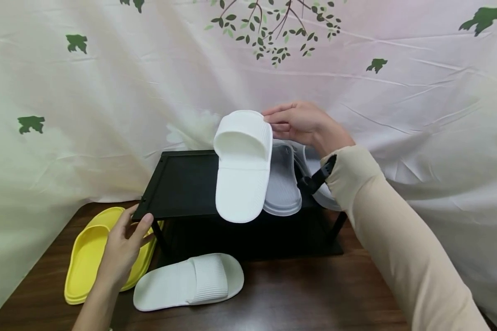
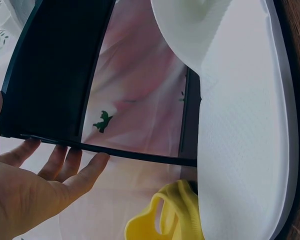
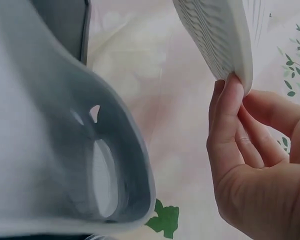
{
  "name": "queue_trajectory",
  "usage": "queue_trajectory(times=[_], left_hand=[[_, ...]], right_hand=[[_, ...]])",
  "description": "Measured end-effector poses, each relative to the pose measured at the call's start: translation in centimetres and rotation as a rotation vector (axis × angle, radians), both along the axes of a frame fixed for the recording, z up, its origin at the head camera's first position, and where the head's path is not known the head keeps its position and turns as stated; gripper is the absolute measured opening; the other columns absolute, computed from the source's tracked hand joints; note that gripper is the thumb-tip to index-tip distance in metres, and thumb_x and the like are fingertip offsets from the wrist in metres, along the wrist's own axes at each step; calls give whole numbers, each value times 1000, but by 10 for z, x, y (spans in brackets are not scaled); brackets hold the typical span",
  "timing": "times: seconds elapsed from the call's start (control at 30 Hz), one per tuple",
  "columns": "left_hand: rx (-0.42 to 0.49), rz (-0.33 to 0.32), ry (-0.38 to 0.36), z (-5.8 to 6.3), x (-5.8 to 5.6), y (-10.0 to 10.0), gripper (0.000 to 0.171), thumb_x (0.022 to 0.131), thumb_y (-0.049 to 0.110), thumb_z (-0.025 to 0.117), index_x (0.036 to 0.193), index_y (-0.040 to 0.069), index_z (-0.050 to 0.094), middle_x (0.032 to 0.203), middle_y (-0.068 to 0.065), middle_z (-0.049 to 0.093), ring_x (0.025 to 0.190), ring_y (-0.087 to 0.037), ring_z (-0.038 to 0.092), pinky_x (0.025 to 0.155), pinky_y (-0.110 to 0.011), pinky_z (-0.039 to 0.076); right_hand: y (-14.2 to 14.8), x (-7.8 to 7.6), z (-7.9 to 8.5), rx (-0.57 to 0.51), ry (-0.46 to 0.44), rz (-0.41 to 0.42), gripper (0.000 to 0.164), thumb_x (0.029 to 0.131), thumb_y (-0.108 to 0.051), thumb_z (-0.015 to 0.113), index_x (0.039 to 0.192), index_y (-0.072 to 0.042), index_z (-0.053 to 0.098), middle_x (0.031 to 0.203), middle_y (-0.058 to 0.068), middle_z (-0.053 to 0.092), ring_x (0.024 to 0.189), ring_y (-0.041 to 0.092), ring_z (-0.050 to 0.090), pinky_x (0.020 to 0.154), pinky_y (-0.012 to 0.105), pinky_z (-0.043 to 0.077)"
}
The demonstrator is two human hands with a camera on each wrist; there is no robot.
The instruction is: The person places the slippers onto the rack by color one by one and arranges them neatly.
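A white slide slipper (image 1: 241, 195) hangs above the black shoe rack (image 1: 182, 186), its toe end up and its footbed facing me. My right hand (image 1: 301, 123) pinches the slipper's upper edge between thumb and fingers, as the right wrist view also shows. At the rack's front left corner, my left hand (image 1: 118, 253) holds the top shelf's edge, with the thumb at the front and the fingers along the side. A second white slipper (image 1: 163, 285) lies on the table in front of the rack, its toe to the right.
Grey slippers (image 1: 282, 186) stand on the right part of the top shelf, partly hidden by the white slipper and my right arm. Yellow slippers (image 1: 84, 257) lie left of the rack on the brown wooden table (image 1: 314, 292). A leaf-patterned curtain (image 1: 149, 82) hangs behind.
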State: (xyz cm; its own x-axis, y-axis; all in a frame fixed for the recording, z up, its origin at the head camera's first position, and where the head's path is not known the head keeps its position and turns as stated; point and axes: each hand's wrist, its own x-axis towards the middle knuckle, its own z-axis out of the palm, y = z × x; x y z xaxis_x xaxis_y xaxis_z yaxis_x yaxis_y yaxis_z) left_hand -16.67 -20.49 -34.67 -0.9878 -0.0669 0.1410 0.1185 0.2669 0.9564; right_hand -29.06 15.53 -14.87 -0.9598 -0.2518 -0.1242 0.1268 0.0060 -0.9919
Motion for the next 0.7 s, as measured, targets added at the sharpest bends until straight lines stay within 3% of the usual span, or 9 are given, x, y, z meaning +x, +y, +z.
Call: queue_trajectory(times=[0.37, 0.7], left_hand=[[-27, 13, -11, 2, 1, -2, 50, 96, 40, 49, 139, 19, 37, 136, -2, 38, 113, -7, 47, 86, -22, 53], [-22, 12, -6, 0, 0, -1, 48, 96, 37, 50, 139, 19, 38, 135, 0, 38, 111, -10, 47, 86, -23, 53]], right_hand=[[-24, -24, 2, 59, -20, 22, 34, 85, -3, 66, 118, -3, 62, 86, 5, 69, 67, 11, 64, 66, 24, 57], [-41, -46, -7, 95, -73, -4, 35, 84, -2, 67, 119, -4, 62, 98, 5, 66, 76, 15, 67, 69, 26, 57]])
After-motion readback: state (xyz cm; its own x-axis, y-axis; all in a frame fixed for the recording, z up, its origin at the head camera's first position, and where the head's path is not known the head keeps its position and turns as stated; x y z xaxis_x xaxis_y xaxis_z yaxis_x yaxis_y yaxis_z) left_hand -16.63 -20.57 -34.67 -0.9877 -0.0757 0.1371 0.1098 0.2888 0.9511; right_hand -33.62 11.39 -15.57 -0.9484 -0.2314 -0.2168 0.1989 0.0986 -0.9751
